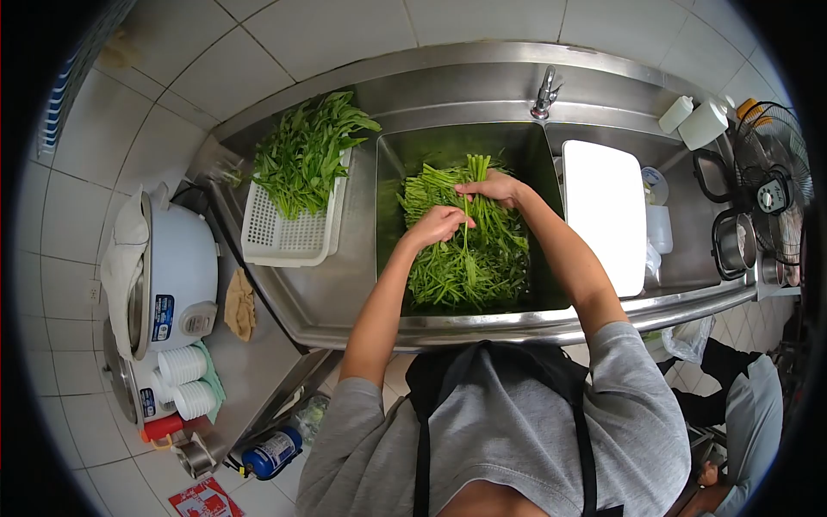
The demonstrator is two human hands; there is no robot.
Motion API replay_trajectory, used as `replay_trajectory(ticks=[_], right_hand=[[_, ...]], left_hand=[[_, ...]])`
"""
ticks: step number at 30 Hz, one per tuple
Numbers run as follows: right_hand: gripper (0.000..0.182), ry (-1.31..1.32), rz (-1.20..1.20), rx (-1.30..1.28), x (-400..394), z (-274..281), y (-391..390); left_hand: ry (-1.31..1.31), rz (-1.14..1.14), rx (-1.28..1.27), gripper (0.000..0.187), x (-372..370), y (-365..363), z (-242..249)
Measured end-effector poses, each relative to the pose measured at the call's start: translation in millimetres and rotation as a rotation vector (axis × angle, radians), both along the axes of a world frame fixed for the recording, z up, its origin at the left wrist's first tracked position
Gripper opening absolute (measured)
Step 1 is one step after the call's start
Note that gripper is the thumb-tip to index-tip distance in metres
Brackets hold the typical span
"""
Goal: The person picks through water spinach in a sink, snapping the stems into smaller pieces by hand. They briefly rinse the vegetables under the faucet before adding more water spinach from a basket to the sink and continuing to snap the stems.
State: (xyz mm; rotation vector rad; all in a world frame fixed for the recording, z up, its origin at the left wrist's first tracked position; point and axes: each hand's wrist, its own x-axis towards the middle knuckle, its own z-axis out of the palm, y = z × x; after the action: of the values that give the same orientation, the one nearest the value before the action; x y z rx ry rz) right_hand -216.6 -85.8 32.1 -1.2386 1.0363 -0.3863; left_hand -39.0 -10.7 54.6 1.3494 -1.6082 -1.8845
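Note:
A heap of long-stemmed leafy greens [448, 280], which look like water spinach, fills much of the left sink basin [392, 151]. Over the heap, my right hand [493, 188] is closed round a bundle of the stems, whose cut ends point toward the back wall. Just left of it and lower, my left hand [439, 226] has its fingers pinched on a single stem. More of the greens [314, 151] lie in a white perforated basket [284, 226] on the steel drainboard to the left.
A white board [603, 220] lies across the right basin, beside plastic containers [659, 228]. The faucet [546, 93] rises behind. A fan [773, 194] and white bottles [702, 125] stand far right; a rice cooker [183, 276] and stacked cups [183, 366] left. Another person [751, 414] is behind at right.

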Motion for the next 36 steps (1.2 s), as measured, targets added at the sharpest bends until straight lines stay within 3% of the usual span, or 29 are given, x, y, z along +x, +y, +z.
replay_trajectory(ticks=[3, 6, 11, 16, 22, 25, 28, 31, 34, 36], right_hand=[[0.027, -0.023, -0.046, 0.059, -7, -7, -3], [0.026, 0.031, -0.118, 0.076, -14, -6, -3], [0.029, 0.129, -0.205, 0.058, -18, -28, -15], [0.039, 0.229, -0.217, 0.024, -17, 22, 7], [0.041, 0.3, -0.204, -0.063, -18, 21, 8], [0.043, 0.281, -0.209, -0.073, -18, 33, 14], [0.044, 0.261, -0.211, -0.087, -20, 32, 15], [0.043, 0.257, -0.227, -0.092, -17, 25, 15], [0.042, 0.213, -0.229, -0.071, -16, 21, 15], [0.039, 0.206, -0.239, -0.073, -16, 14, 14]], left_hand=[[-0.02, 0.073, 0.041, 0.029, 8, 4, -5], [-0.203, 0.119, -0.308, 0.032, 12, 11, -24], [-0.221, 0.1, -0.268, 0.03, -2, 19, -17], [-0.408, 0.097, -0.284, 0.028, -9, 18, -27], [-0.322, 0.144, -0.462, 0.019, -10, 19, -35], [-0.198, 0.389, -0.125, 0.019, -11, 18, -36], [-0.169, 0.324, -0.042, 0.02, -11, 29, -19], [-0.058, 0.301, -0.1, 0.02, -15, 27, -16], [-0.129, 0.22, -0.238, 0.024, -15, 16, -36], [-0.184, 0.323, -0.181, 0.025, -12, 17, -37]])
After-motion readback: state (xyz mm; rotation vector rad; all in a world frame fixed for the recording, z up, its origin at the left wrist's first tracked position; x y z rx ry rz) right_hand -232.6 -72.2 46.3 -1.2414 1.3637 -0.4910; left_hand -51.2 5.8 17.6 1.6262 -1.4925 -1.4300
